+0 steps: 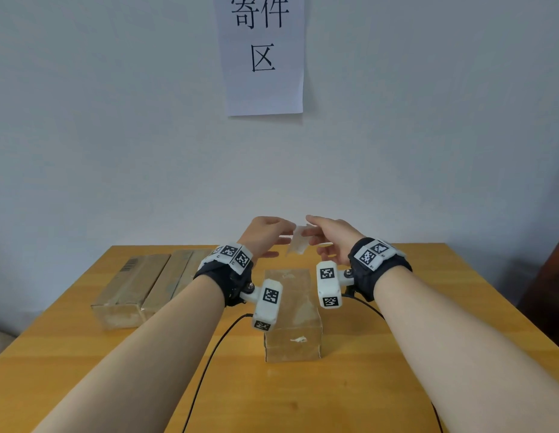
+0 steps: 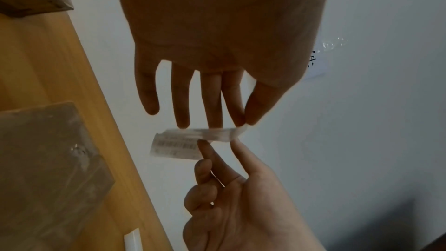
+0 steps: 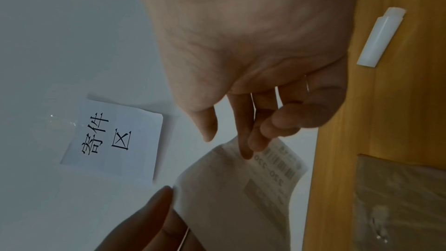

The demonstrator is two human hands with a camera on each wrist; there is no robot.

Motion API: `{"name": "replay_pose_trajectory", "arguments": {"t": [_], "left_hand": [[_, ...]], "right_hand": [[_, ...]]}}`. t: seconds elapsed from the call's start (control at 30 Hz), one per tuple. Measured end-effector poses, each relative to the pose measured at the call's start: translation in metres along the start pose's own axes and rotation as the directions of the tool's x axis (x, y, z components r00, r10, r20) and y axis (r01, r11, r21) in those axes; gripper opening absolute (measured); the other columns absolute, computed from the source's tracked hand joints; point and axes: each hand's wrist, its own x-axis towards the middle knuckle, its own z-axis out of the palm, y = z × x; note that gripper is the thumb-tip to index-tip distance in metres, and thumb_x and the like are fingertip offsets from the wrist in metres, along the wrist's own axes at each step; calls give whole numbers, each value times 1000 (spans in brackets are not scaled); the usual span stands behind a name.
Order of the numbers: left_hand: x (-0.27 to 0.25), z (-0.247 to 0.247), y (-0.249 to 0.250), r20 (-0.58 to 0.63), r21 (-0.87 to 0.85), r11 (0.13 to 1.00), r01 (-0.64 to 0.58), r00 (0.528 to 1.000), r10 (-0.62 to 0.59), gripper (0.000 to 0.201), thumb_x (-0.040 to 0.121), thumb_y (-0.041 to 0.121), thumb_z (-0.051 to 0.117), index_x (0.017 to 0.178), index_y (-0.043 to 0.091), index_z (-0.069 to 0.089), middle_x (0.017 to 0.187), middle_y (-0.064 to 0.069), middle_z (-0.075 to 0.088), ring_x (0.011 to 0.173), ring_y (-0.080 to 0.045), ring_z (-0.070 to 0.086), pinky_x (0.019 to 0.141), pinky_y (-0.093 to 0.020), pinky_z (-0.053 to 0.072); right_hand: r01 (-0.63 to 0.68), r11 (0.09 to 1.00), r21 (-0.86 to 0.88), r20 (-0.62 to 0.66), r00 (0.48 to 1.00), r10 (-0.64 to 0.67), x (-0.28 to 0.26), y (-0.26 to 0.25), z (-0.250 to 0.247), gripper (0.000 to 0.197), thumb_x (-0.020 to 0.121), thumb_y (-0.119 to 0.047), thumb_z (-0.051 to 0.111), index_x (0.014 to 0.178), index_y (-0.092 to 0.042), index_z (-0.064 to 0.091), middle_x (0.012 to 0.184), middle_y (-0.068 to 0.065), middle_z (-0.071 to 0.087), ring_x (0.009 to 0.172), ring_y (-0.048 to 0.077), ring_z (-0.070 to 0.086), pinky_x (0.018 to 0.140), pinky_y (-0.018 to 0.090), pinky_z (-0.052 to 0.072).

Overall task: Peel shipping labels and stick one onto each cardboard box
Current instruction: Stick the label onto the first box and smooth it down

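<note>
We see a wooden table (image 1: 396, 354) against a pale wall, where a paper sign (image 1: 264, 54) with large black characters hangs. Two cardboard boxes (image 1: 140, 285) lie side by side at the far left of the table, wrapped in glossy tape; a third cardboard box (image 1: 295, 320) stands near the middle, below our raised hands.

Both hands are held up above that middle box, each wrist wearing a black strap with a white marker-covered camera unit. Our left hand (image 1: 265, 235) pinches one edge of the shipping label (image 1: 298, 243) between thumb and forefinger, the other fingers straight and spread. Our right hand (image 1: 329, 237) pinches the opposite edge with thumb and fingertips, the remaining fingers curled.

The label hangs in the air between the two hands, clear of every box. It is a small white slip, bent, printed with a barcode and digits; its backing side looks blank.
</note>
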Motion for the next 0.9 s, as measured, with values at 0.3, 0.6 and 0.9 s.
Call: {"name": "replay_pose_trajectory", "arguments": {"t": [0.3,0.6,0.9], "left_hand": [[-5,1,-1,58,247,967,-66,997,53,19,87,43,76,99,28,79,119,-9,73,102,-18,64,80,-34,49],[6,-13,-14,-194,-16,996,89,977,-91,17,97,25,68,110,15,69,115,-5,70,100,-22,69,84,-39,61],[4,-12,-25,-142,-147,986,82,985,-103,12,97,16,68,109,14,68,102,-8,78,68,-20,72,60,-29,61]], "right_hand": [[78,997,24,-36,996,-77,3,5,1,25,88,-28,76,106,-11,75,89,5,77,77,27,70,64,32,54],[97,986,138,66,992,-107,-5,11,1,23,96,-21,69,118,-15,74,108,9,77,84,28,72,60,31,57],[73,997,32,114,990,-77,-9,17,4,23,94,-16,73,115,-6,73,98,12,78,72,29,76,61,35,60]]}}
